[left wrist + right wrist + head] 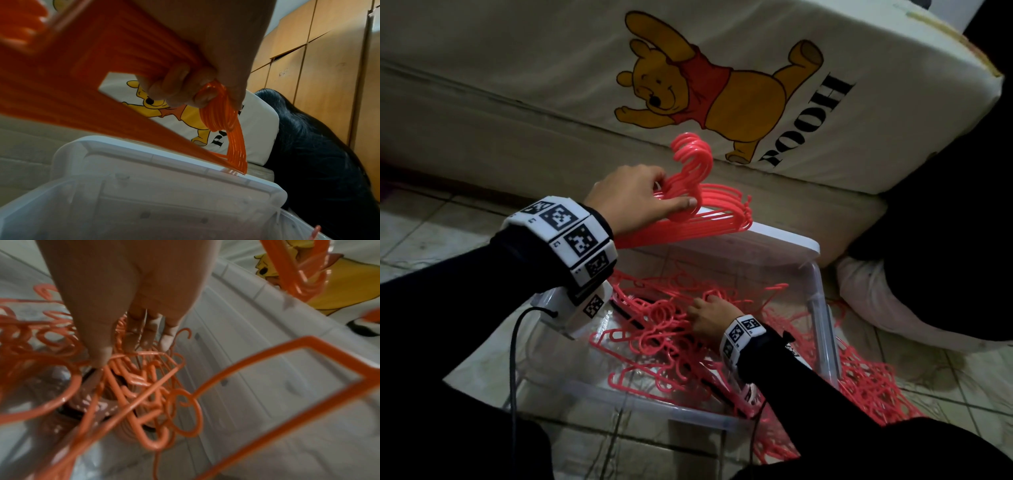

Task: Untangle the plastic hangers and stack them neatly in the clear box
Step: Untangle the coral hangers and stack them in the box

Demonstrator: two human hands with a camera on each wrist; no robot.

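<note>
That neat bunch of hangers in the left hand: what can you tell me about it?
The bunch of hangers is thin coral-pink plastic, many hangers aligned face to face, hooks nested together and pointing up. The left hand grips it just below the hooks, fingers curled round the necks. It is held upright over the far edge of the clear box, its lower corner touching the white lid there. It stays apart from the tangled hangers inside the box.
</note>
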